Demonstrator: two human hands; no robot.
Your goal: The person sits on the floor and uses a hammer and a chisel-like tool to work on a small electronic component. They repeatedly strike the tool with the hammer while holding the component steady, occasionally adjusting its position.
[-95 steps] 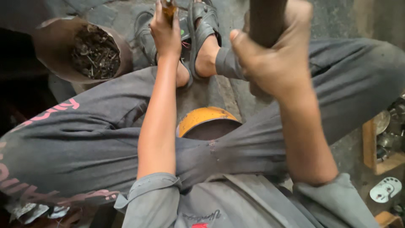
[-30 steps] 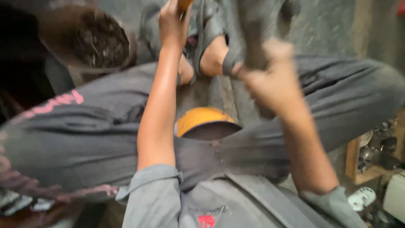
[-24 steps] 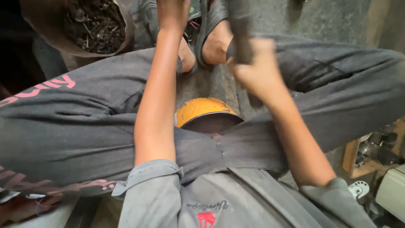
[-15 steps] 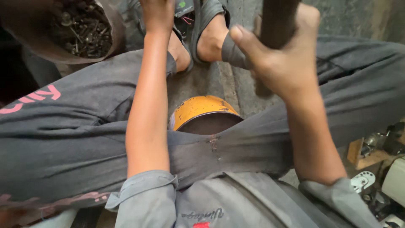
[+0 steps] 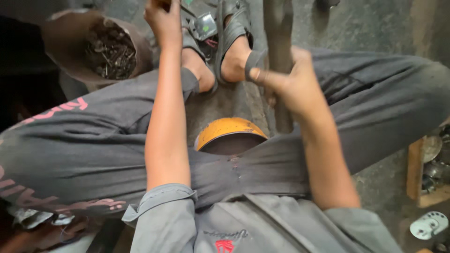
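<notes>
Upper centre: right hand point(image 5: 293, 82) gripping dark bar point(image 5: 277, 28), lower than half a second ago; left hand point(image 5: 161, 18) closed on partly hidden tool.

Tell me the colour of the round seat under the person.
Orange-yellow round seat, seen in the head view, between the legs.

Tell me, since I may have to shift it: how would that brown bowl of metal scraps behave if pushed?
The bowl is probably heavy, since dark metal scraps are heaped in it. Its rounded wall suggests it could rock or tip. The loose pieces would likely shift and rattle.
</notes>
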